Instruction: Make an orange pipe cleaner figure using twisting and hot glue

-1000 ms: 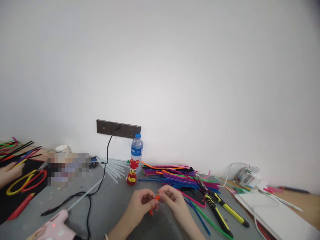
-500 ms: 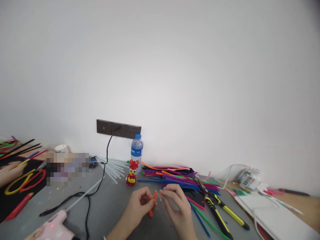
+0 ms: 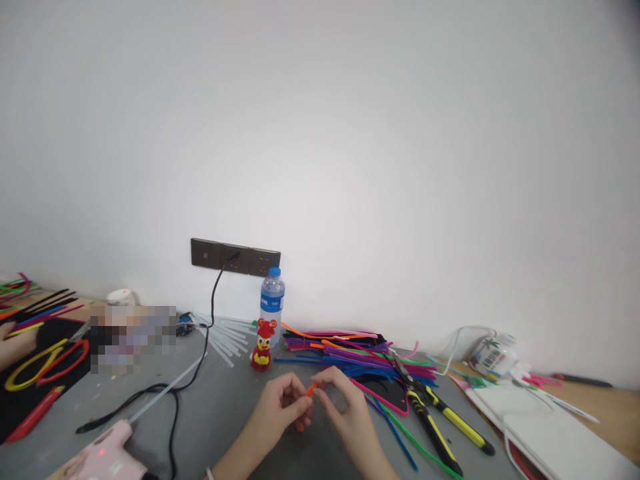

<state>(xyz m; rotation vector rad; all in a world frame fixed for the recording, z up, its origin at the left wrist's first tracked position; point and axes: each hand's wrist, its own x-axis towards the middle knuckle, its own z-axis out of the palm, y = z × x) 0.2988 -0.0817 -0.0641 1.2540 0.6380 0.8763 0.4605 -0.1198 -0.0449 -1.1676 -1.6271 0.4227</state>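
Between my two hands is a short piece of orange pipe cleaner (image 3: 311,389). My left hand (image 3: 281,408) is closed around it, and a bit of orange pokes out below the fingers. The thumb and forefinger of my right hand (image 3: 345,410) pinch its upper end. Beyond my hands stands a small red and yellow pipe-cleaner figure (image 3: 261,347) with eyes, in front of a water bottle (image 3: 273,300). To the right lies a bundle of colourful pipe cleaners (image 3: 345,350), with yellow-and-black pliers (image 3: 435,407) beside it.
A pink glue gun (image 3: 107,453) with a lit red spot lies front left, near a black cable (image 3: 175,413). Clear glue sticks (image 3: 223,337) fan out behind. Scissors (image 3: 37,367) and another person's hand (image 3: 17,347) are far left. White sheets (image 3: 545,420) lie right.
My right hand has moved left to meet the left and now pinches the orange pipe cleaner's upper end. The other person's hand at far left has shifted left.
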